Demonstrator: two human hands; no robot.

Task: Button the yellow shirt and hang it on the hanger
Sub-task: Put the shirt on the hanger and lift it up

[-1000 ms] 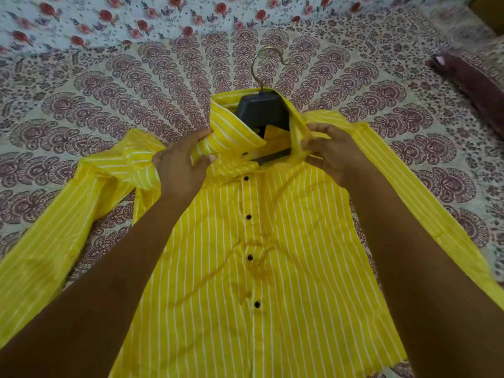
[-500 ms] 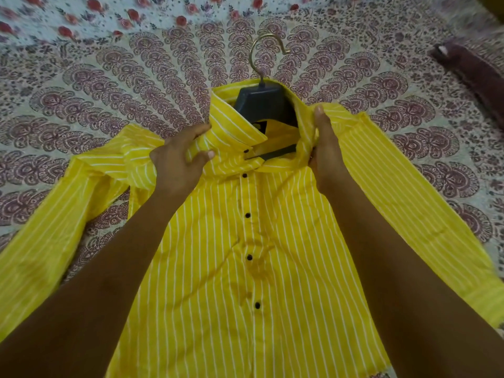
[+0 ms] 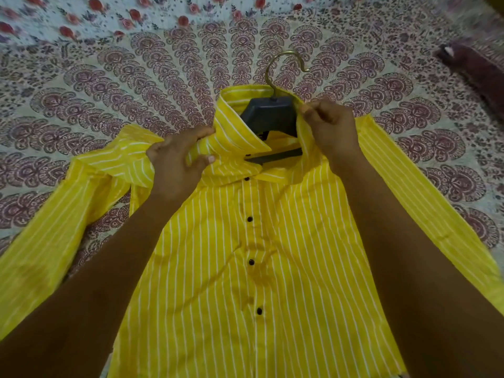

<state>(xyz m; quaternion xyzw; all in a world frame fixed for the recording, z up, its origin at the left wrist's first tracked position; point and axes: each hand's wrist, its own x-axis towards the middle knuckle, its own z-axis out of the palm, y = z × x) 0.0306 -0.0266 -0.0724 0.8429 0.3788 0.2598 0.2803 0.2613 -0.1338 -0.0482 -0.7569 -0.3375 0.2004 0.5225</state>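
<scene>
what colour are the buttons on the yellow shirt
Black, on the yellow shirt; buttons show best in the head view.

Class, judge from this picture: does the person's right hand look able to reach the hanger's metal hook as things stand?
Probably yes. The hook lies bare on the bedspread just beyond the collar, nothing covering it. The right hand pinches the collar edge close by, so it must let go first.

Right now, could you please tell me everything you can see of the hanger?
The hanger looks like dark grey plastic with a brass-coloured metal hook. It lies flat inside the open collar of the yellow shirt, hook poking out beyond it. Its arms are hidden under the fabric; a dark crossbar shows below. The right hand pinches the collar beside it.
</scene>
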